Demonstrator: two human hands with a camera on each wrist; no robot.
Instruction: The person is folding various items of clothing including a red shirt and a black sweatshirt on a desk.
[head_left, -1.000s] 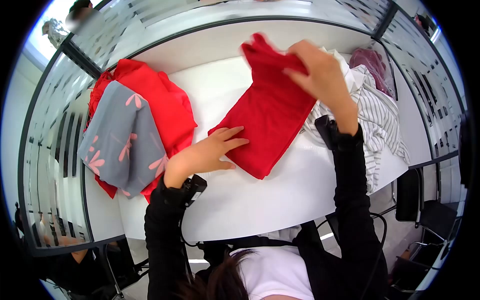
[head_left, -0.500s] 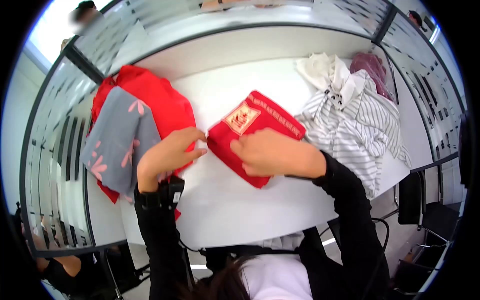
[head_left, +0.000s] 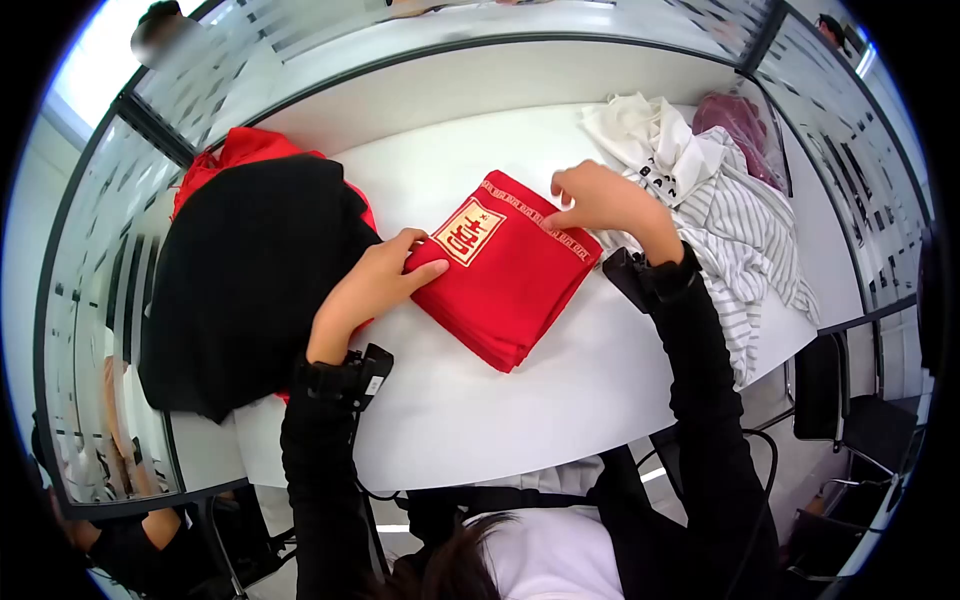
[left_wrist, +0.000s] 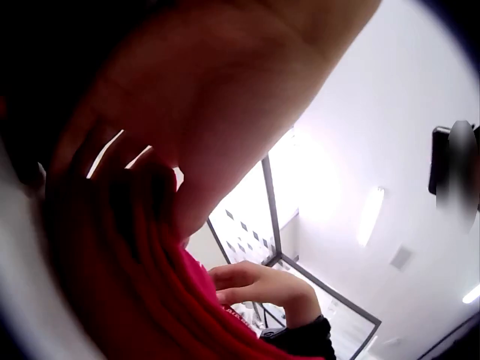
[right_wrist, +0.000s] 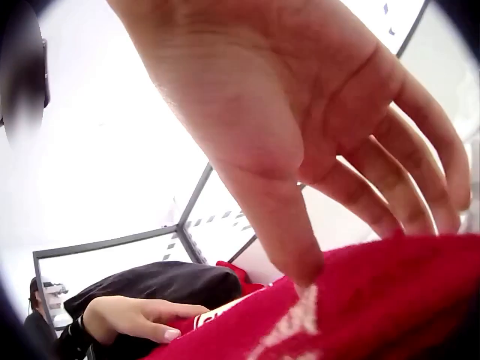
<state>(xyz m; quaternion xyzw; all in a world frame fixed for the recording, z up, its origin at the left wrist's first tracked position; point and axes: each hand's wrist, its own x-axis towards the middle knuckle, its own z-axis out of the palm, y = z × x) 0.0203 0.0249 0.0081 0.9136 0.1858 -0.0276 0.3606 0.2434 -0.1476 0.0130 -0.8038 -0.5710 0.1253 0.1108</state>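
A folded red cloth with a cream character patch and a patterned band lies on the white table. At its left corner, my left hand holds the edge, thumb on top and fingers at the side; in the left wrist view the cloth's stacked layers sit within the fingers. My right hand is over the upper right edge, fingers spread and slightly bent. In the right wrist view the thumb of the right hand touches the patterned band, with the other fingers at the cloth's far side.
Black fabric covers much of a red heap at the left. White cloth, striped cloth and a bagged mauve item lie at the right. Low panels edge the table.
The red cloth has been folded smaller, its patch showing. My right hand has moved from its middle to the upper right edge. Black fabric now covers the grey flowered cloth.
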